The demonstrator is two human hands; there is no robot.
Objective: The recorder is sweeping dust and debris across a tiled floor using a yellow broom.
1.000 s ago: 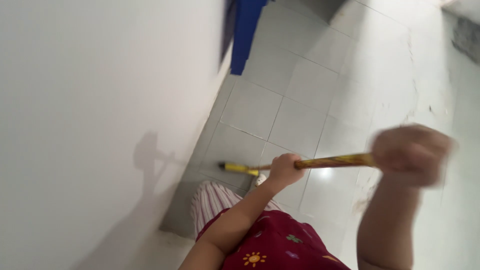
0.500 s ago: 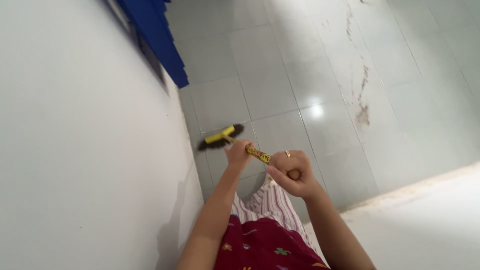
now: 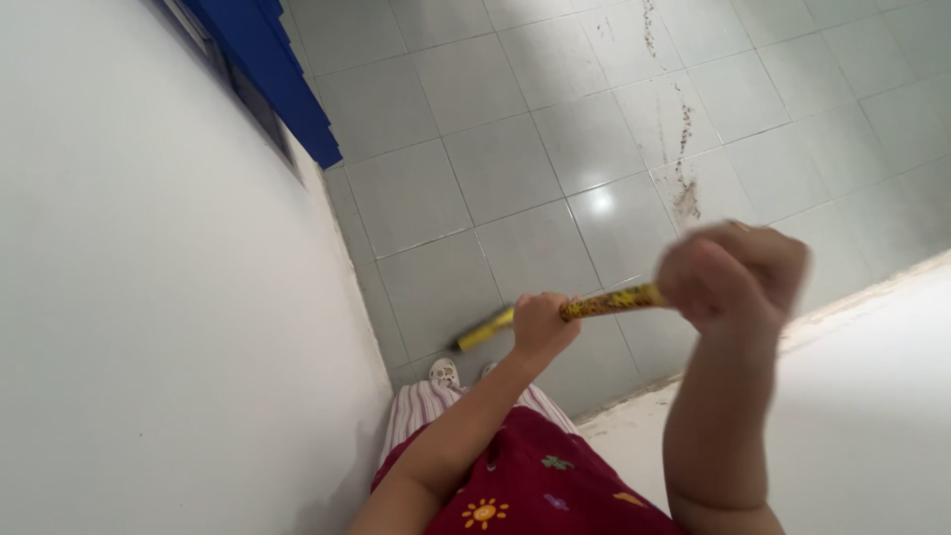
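I hold a broom by its patterned yellow handle (image 3: pixel 609 302) with both hands. My left hand (image 3: pixel 543 324) grips the handle low down, close to its plain yellow lower end (image 3: pixel 485 332). My right hand (image 3: pixel 731 272) is closed around the upper end, raised nearer the camera and blurred. The handle slants down to the left toward the grey tiled floor (image 3: pixel 515 168). The broom's head is hidden behind my left arm and hand.
A white wall (image 3: pixel 149 297) runs along the left, with a blue door or frame (image 3: pixel 282 69) at the top left. A white ledge (image 3: pixel 872 376) lies at the right. Dark stains (image 3: pixel 684 193) mark the floor tiles. My foot (image 3: pixel 444 373) shows below.
The view has shifted and my right hand has risen toward the camera. The broom's black and yellow head, seen earlier on the floor, is now out of sight.
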